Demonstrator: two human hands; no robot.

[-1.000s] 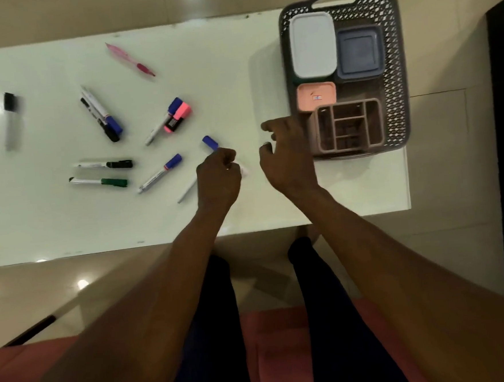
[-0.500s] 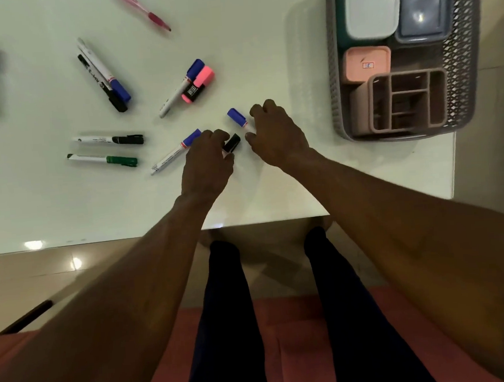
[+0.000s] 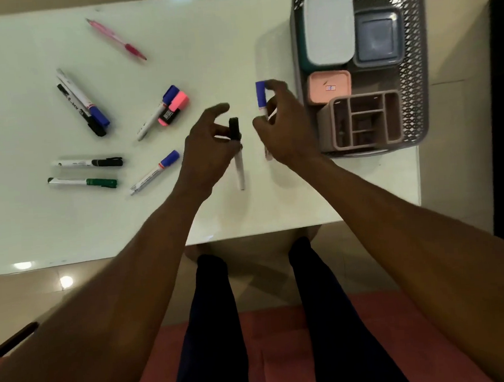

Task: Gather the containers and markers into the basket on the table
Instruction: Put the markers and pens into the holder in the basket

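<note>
My left hand (image 3: pixel 207 147) holds a black-capped white marker (image 3: pixel 237 153) upright above the white table (image 3: pixel 204 45). My right hand (image 3: pixel 285 131) grips a blue-capped marker (image 3: pixel 261 96), cap pointing away from me, just left of the grey lattice basket (image 3: pixel 411 60). In the basket sit a white-lidded container (image 3: pixel 329 25), a grey-blue container (image 3: pixel 377 39), a small pink container (image 3: pixel 328 87) and a compartmented pink organiser (image 3: pixel 365 120). Several markers lie loose on the table to the left.
Loose on the table: a pink pen (image 3: pixel 118 40), a blue and a black marker side by side (image 3: pixel 83 104), a pink highlighter (image 3: pixel 175 108) beside a blue marker, a black marker (image 3: pixel 89 163), a green marker (image 3: pixel 83 182), another blue marker (image 3: pixel 155 172). My legs are below the table edge.
Both hands have lifted their markers off the table. The right hand has carried the blue-capped marker toward the basket. The left hand has turned the black-capped marker upright.
</note>
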